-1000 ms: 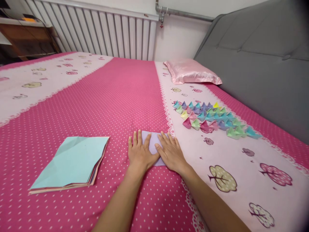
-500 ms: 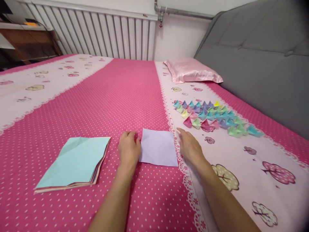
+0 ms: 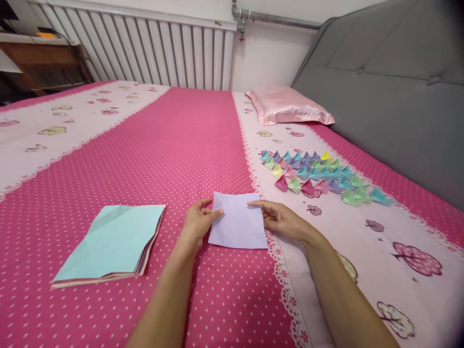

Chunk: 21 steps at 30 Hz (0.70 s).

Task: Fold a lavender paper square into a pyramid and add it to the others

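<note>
your left hand (image 3: 197, 221) pinches the lilac sheet (image 3: 239, 224), right hand (image 3: 284, 221) touching, grip unclear | folded pieces (image 3: 303, 173) done, lots | sheet's unfolded, paper stack (image 3: 108, 244) left too

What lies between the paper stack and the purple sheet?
The head view shows the left hand, partly over the purple sheet, and dotted pink cloth between that hand and the paper stack.

- No text, brand, number or sign can be read anywhere.
- The brownish mark (image 3: 218, 22) on the upper edge of the radiator (image 3: 145, 46) is too small to tell whether it bears lettering.
</note>
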Available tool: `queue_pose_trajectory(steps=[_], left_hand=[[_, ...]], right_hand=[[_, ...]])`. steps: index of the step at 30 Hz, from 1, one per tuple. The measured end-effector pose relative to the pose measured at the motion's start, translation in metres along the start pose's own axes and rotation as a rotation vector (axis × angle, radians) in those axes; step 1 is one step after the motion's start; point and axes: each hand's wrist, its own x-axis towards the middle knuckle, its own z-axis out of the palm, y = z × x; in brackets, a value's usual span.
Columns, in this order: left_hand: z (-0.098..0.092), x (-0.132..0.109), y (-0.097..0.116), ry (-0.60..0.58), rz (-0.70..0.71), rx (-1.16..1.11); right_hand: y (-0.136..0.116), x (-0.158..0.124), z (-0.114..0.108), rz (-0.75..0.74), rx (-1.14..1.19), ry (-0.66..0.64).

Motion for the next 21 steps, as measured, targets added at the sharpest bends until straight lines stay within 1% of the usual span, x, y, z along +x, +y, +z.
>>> queue_pose_trajectory(steps=[2, 5, 8, 12, 14, 17, 19, 21], left_hand=[[0.001, -0.002, 0.003, -0.041, -0.065, -0.131], [0.002, -0.003, 0.007, -0.093, -0.164, -0.248], [0.002, -0.004, 0.012, -0.139, -0.243, -0.322], [0.002, -0.008, 0.016, -0.160, -0.315, -0.360], [0.001, -0.009, 0.017, -0.215, -0.332, -0.389], [-0.001, -0.012, 0.017, -0.329, -0.331, -0.420], [-0.001, -0.013, 0.016, -0.351, -0.325, -0.404], [-0.001, -0.013, 0.016, -0.324, -0.327, -0.378]], right_hand=[[0.004, 0.003, 0.001, -0.015, 0.040, 0.015], [0.011, 0.007, 0.002, -0.053, 0.047, 0.057], [0.014, 0.009, 0.002, -0.108, 0.060, 0.090], [0.013, 0.009, 0.003, -0.137, 0.077, 0.138], [0.011, 0.008, 0.004, -0.144, 0.081, 0.153], [0.008, 0.007, 0.005, -0.141, 0.098, 0.137], [0.007, 0.007, 0.006, -0.134, 0.091, 0.119], [0.007, 0.007, 0.006, -0.135, 0.070, 0.113]])
